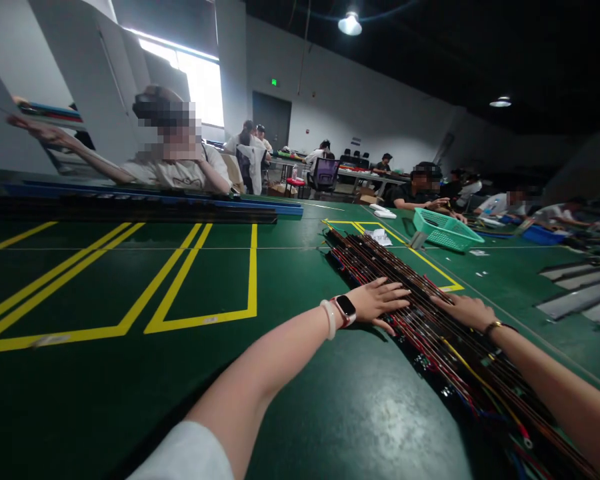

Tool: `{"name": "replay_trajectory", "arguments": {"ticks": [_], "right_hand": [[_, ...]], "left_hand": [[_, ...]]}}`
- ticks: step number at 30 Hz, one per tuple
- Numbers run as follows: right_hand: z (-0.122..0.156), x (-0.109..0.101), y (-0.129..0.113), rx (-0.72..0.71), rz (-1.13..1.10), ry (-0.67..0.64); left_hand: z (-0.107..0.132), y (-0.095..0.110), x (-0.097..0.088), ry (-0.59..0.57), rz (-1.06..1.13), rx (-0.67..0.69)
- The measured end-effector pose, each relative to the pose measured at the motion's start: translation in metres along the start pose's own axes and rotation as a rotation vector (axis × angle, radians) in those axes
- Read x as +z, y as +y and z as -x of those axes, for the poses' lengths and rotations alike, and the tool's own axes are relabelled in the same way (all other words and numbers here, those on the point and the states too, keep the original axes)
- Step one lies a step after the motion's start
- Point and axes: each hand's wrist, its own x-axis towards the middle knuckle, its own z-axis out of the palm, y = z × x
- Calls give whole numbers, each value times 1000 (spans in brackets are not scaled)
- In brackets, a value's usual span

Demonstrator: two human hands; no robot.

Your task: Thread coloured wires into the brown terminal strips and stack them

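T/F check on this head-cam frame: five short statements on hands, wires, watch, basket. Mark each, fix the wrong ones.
1. The left hand lies spread on the long bundle of dark strips and reddish wires. True.
2. The dark square-faced watch is on the right wrist. False: it is on the left wrist.
3. The right hand touches the same bundle. True.
4. The thin yellow wire is wound around the right hand. False: it lies along the bundle, apart from that hand.
5. The mint-green plastic basket stands on the green tabletop, beyond both hands. True.
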Motion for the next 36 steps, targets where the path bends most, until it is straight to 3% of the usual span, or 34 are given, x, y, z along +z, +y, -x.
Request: {"name": "replay_trajectory", "arguments": {"ticks": [3, 5, 11, 15, 18, 22, 30, 36], "right_hand": [[22, -22, -11, 6, 46, 97], [39, -36, -18, -97, 54, 175], [97, -62, -37, -372, 35, 74], [137, -66, -49, -466, 58, 95], [166, -61, -55, -474, 126, 130], [191, -45, -60, -406, 234, 157], [203, -25, -53, -308, 181, 101], [210, -9, -49, -292, 226, 266]], "left_hand": [[37, 21, -42, 49, -11, -160], [68, 39, -76, 30, -19, -290], [152, 108, -174, -141, -57, -466], [190, 153, -214, -238, -79, -540], [210, 175, -230, -269, -93, -601], [225, 187, -239, -278, -90, -664], [232, 191, -241, -309, -77, -617], [238, 192, -238, -267, -68, -613]]}}
